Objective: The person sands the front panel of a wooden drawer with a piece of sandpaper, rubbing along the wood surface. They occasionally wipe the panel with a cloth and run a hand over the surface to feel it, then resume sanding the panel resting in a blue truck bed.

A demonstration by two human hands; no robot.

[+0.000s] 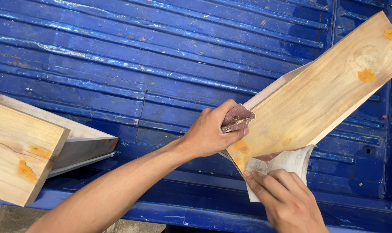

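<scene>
Two hands clamp sandpaper at the near end of a wooden board.
Left hand (pixel 211 131) pinches folded sandpaper (pixel 237 118) on its edge; right hand (pixel 286 200) presses a white-backed sheet (pixel 290 160) under the corner. Board (pixel 321 90) runs diagonally, far end up-right, over a ribbed blue truck bed (pixel 140 56); open bed left, stacked boards (pixel 28 146) well apart.

Folded reddish sandpaper piece (pixel 237 118) pressed by left hand (pixel 211 131) against near end of pale wooden board (pixel 321 92). White-backed sandpaper sheet (pixel 286 166) pinned under board's corner by right hand (pixel 286 200). Orange patches, possibly filler, seen on board. Second wooden board stack (pixel 28 149) laid at left on ribbed blue metal bed (pixel 140 56).
</scene>
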